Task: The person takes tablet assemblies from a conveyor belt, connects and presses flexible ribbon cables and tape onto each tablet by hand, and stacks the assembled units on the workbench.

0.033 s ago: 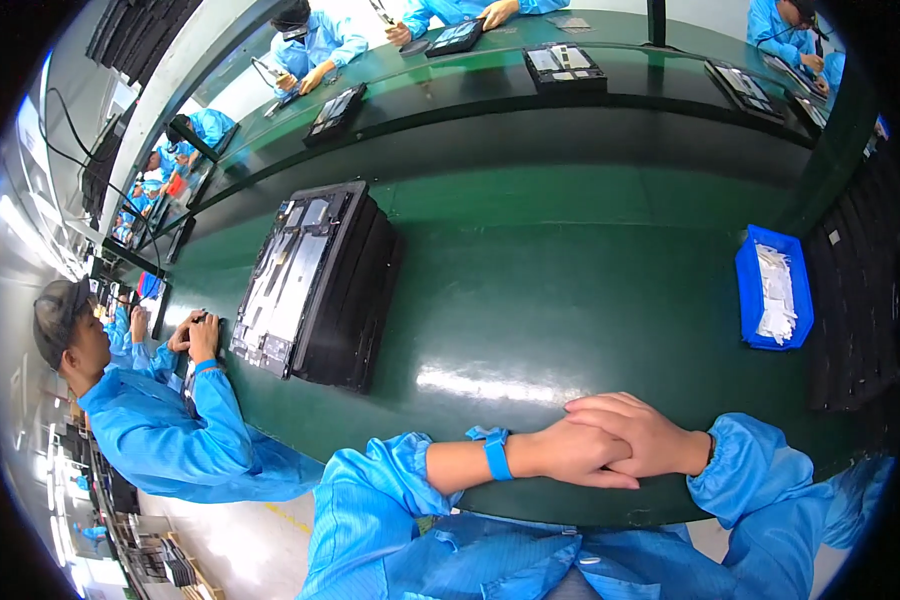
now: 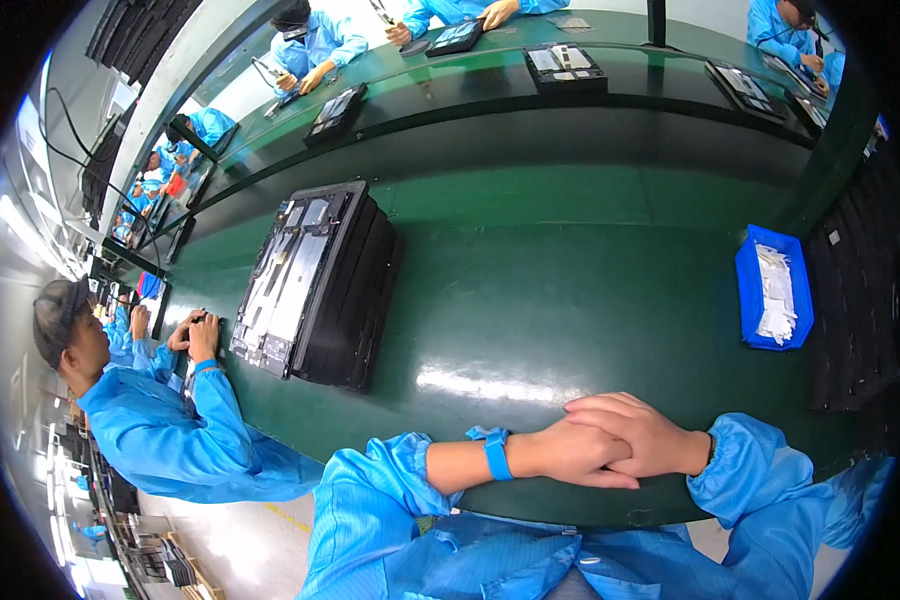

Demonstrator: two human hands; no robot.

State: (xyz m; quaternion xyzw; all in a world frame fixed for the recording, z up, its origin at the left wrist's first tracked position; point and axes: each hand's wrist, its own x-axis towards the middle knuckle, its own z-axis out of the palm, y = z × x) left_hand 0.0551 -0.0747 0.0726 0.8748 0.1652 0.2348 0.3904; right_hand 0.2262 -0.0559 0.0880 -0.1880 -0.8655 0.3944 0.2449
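My left hand [image 2: 570, 450], with a blue band at its wrist, rests at the table's near edge. Over it lies my right hand [image 2: 660, 440], its fingers stretched flat across the back of the left. The left thumb points right along the near side, while the other left fingers are hidden under the right palm. Neither hand holds any part. Farther off to the left stands a stack of black trays [image 2: 375, 300]. On its top lies an opened flat device [image 2: 295, 270] with silver and black inner parts.
A blue bin [image 2: 802, 300] of small white pieces sits at the right, beside stacked black trays [image 2: 860, 290]. At left, a co-worker in a blue coat [image 2: 170, 430] works at the same green table [image 2: 530, 300]. Beyond it, several more devices lie along a shelf [image 2: 450, 105].
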